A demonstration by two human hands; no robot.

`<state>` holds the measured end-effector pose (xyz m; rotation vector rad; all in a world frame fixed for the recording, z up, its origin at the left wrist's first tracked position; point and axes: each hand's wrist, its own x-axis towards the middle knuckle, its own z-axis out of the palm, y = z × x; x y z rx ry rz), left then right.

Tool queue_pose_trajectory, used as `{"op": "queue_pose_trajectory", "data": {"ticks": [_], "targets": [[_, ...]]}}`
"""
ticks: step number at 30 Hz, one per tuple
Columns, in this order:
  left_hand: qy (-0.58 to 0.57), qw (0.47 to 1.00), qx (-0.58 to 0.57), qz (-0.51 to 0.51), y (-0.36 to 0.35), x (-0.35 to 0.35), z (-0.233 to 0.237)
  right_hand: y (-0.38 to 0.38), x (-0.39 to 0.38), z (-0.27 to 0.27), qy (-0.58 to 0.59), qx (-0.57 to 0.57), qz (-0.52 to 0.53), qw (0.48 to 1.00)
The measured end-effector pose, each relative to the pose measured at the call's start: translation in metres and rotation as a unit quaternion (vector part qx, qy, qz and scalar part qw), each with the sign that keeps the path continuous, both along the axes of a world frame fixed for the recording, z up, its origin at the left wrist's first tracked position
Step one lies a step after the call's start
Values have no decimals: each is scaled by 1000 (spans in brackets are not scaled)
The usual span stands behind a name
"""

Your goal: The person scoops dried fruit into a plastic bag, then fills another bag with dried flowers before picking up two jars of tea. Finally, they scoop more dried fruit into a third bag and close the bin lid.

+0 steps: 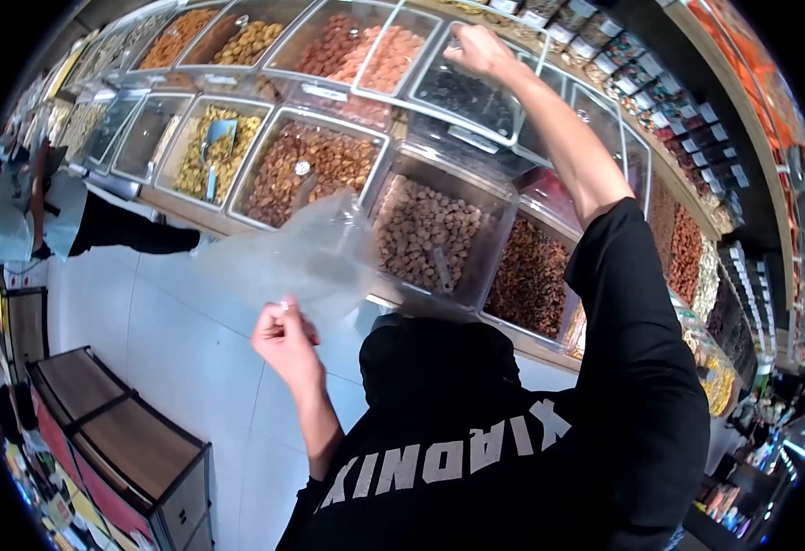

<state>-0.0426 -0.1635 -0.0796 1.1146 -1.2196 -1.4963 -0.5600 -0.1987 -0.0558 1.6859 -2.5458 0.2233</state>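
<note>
My left hand (287,336) is closed on the edge of a clear plastic bag (292,253), which hangs out over the front of the bins. My right hand (478,50) reaches to the back row, its fingers closed at the top edge of a clear lid (476,87) above a bin of dark pieces (462,95). In front of me is a bin of round light-brown pieces (425,225) with a clear scoop in it. To its left lies a bin of brown dried slices (310,165), and to its right one of small dark-red pieces (529,275).
A bin of yellow pieces (214,151) with a blue scoop (221,138) is at the left. Packed jars (641,87) line a shelf behind the bins. Another person (35,207) stands at the far left. A wooden-topped cabinet (122,422) is at the lower left.
</note>
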Motion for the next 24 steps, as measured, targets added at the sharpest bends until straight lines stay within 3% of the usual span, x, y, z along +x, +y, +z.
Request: {"op": "queue_pose_trajectory", "data": {"ticks": [7, 8, 11, 14, 18, 19, 20, 22, 23, 24], "targets": [[-36, 997, 42, -56, 17, -8, -10, -35, -20, -32, -2, 16, -4, 1000], [-37, 996, 47, -61, 16, -8, -11, -38, -23, -34, 74, -2, 53, 996], [-43, 995, 59, -65, 13, -9, -16, -38, -23, -52, 20, -54, 49, 997], [-56, 994, 76, -57, 12, -12, -17, -40, -29, -62, 2, -15, 33, 999], [-54, 993, 90, -59, 10, -12, -20, -7, 10, -58, 32, -100, -64, 992], [-49, 992, 98, -57, 8, -11, -19, 13, 38, -40, 16, -90, -45, 995], [-44, 992, 107, -52, 8, -10, -19, 26, 87, -7, 54, -232, 22, 971], [-42, 991, 122, -45, 8, -11, -22, 71, 139, -18, -132, -190, -86, 969], [-41, 990, 126, -48, 7, -12, -22, 98, 163, -45, -276, -223, -36, 934], [-44, 989, 128, -58, 6, -12, -24, 121, 182, -74, -346, -117, -109, 924]]}}
